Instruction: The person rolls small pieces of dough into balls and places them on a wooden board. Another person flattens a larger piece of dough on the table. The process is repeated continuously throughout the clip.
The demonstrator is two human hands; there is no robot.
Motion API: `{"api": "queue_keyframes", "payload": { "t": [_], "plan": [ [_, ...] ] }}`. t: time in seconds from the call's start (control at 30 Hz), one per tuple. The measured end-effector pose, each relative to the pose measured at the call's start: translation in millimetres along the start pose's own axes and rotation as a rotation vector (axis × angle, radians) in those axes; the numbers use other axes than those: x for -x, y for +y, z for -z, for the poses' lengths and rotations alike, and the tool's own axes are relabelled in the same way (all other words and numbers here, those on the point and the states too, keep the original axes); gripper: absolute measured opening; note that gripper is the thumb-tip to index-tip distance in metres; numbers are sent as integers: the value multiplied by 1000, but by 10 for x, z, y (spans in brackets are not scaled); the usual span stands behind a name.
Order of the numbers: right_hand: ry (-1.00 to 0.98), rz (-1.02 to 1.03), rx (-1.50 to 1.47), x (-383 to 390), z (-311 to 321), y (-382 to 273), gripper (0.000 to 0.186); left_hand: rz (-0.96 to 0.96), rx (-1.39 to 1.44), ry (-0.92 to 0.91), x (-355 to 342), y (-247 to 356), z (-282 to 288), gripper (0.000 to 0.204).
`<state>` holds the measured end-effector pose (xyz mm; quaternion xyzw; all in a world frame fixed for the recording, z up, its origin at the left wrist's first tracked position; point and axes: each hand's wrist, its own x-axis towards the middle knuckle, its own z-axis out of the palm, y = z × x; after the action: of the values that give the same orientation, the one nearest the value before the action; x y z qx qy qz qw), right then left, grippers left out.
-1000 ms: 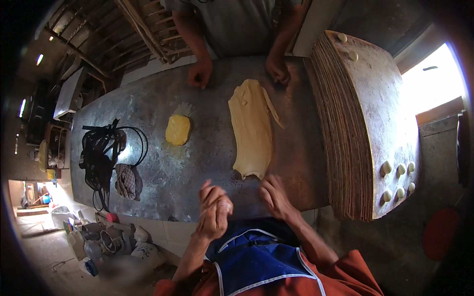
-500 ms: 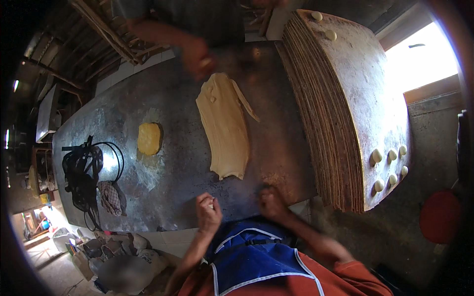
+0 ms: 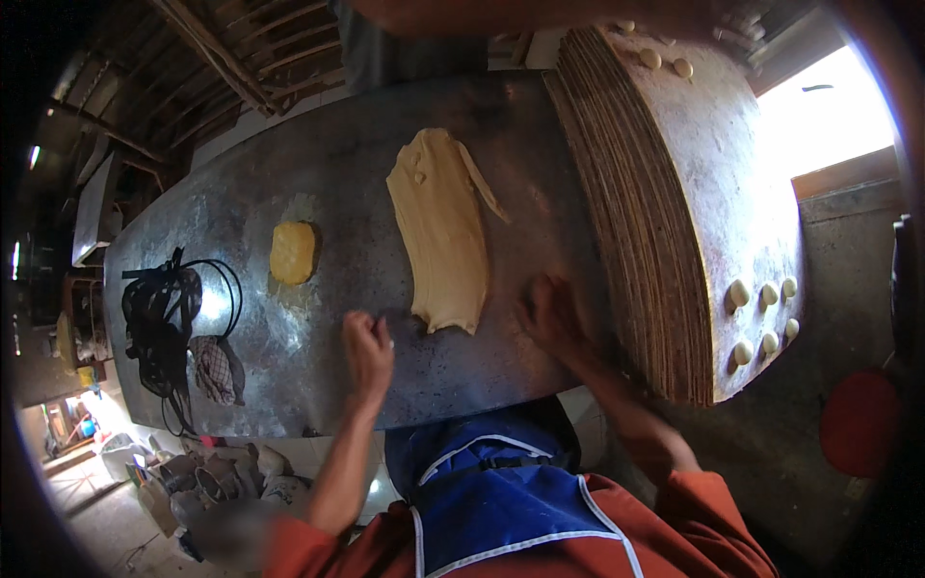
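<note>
A long slab of pale dough (image 3: 438, 231) lies on the dark metal table (image 3: 501, 371), with a thin strip along its upper right side. My left hand (image 3: 368, 349) is closed, left of the slab's near end; its curled fingers hide whatever they may hold. To the right of that end, my right hand (image 3: 553, 313) is curled low over the tabletop, slightly blurred, its palm hidden. Farther left sits a yellow block of dough or fat (image 3: 292, 252). Several round dough balls (image 3: 739, 293) rest on the top board at the right.
A tall stack of thin boards (image 3: 641, 241) borders the table's right side. Black straps (image 3: 164, 318) and a checked cloth (image 3: 214, 370) lie at the left. Another person's arm (image 3: 511, 13) crosses the far edge of view toward the boards. A red round object (image 3: 858, 424) is at lower right.
Both my hands have moved forward over the table and farther apart. The other person's arm has gone from beside the dough toward the boards, where more balls show at the far end.
</note>
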<state>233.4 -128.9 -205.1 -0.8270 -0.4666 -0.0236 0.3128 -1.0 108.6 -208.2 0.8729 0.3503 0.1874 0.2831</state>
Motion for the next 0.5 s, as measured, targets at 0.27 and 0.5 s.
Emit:
{"api": "queue_keyframes", "payload": {
  "t": [0.27, 0.5],
  "plan": [
    [-241, -83, -209, 552, 72, 145, 37, -254, 90, -70, 345, -119, 77, 29],
    [-165, -72, -165, 495, -130, -502, 22, -202, 103, 72, 610, 241, -144, 24]
  ]
}}
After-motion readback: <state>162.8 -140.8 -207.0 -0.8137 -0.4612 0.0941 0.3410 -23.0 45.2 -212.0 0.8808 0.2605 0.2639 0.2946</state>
